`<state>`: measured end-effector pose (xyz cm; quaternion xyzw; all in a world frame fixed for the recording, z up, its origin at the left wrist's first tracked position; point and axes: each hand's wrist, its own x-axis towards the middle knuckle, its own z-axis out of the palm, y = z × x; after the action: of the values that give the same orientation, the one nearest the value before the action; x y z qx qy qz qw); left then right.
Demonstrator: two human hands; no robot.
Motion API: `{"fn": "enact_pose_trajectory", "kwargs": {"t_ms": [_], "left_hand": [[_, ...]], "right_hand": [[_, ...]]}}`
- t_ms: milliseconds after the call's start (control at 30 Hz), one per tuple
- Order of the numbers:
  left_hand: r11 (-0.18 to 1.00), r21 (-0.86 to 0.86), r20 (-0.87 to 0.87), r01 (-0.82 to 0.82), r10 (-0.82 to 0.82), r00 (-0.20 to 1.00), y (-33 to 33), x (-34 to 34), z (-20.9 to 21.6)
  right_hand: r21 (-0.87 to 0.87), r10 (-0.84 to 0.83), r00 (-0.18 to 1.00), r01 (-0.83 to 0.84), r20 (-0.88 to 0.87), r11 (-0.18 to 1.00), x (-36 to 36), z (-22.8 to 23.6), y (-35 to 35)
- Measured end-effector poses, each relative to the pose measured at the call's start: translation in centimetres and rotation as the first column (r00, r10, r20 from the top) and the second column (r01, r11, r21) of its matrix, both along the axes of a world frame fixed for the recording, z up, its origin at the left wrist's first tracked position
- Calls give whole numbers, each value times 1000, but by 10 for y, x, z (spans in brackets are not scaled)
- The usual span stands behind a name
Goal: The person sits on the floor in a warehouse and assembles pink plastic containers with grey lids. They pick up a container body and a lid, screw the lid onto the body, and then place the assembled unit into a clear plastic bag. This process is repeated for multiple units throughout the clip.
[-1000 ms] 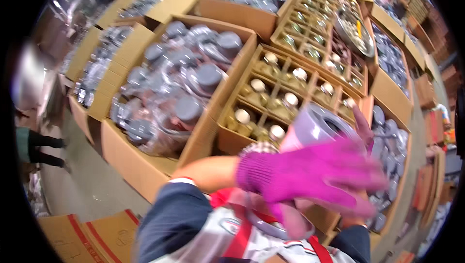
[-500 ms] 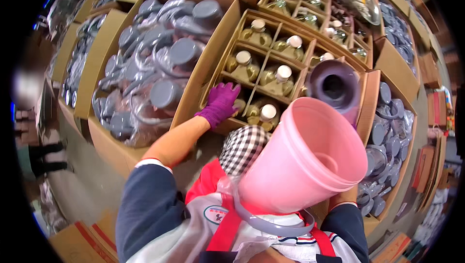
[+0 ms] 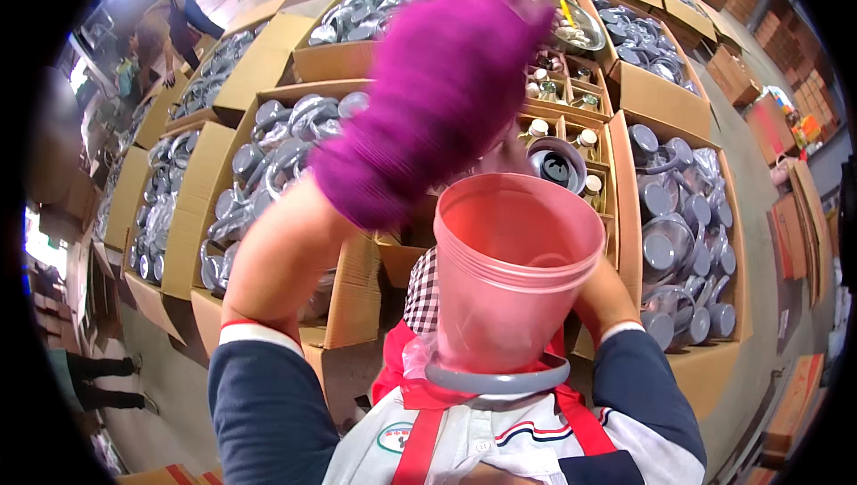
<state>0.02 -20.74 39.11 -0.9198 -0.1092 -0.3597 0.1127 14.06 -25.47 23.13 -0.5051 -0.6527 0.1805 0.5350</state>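
Note:
My left hand (image 3: pixel 437 106), in a purple knitted glove, is raised close to the camera. Its fingers are smeared by motion, and whether they hold anything does not show. A tall pink plastic tub (image 3: pixel 500 306) stands against my chest, with a grey curved band (image 3: pixel 500 381) at its lower end. My right forearm (image 3: pixel 609 296) passes behind the tub, which hides the right hand. Just beyond the tub's rim is a grey cup-like part (image 3: pixel 572 157) with a dark round centre. Glass bottles with white caps (image 3: pixel 586 138) stand around it in a divided carton (image 3: pixel 612 217).
Open cartons of bagged grey plastic parts flank me, on the left (image 3: pixel 348 306) and right (image 3: pixel 630 217). Farther off are more such cartons and a metal bowl (image 3: pixel 585 34) above divided bottles. A person (image 3: pixel 170 25) stands far left; another person's legs (image 3: pixel 103 382) show lower left.
My left hand has lifted from the bottle carton up toward the camera. The view has tilted up, showing more of the room. The pink tub now stands more upright.

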Motion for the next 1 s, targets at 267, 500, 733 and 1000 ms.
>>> {"fn": "enact_pose_trajectory", "kwargs": {"t_ms": [267,500,733,1000], "left_hand": [[978,-12,488,209,-177,855,46,-12,13],[116,-989,1,89,-605,796,50,-18,-52],[509,-844,-336,172,-749,571,26,36,-82],[222,-914,293,339,-213,932,81,104,-153]], "right_hand": [[-57,340,614,-533,-712,844,37,55,-20],[77,77,929,-53,-363,996,17,-52,-82],[-154,-526,674,679,519,718,166,-183,1],[-379,-452,891,434,47,817,142,-98,18]]}}
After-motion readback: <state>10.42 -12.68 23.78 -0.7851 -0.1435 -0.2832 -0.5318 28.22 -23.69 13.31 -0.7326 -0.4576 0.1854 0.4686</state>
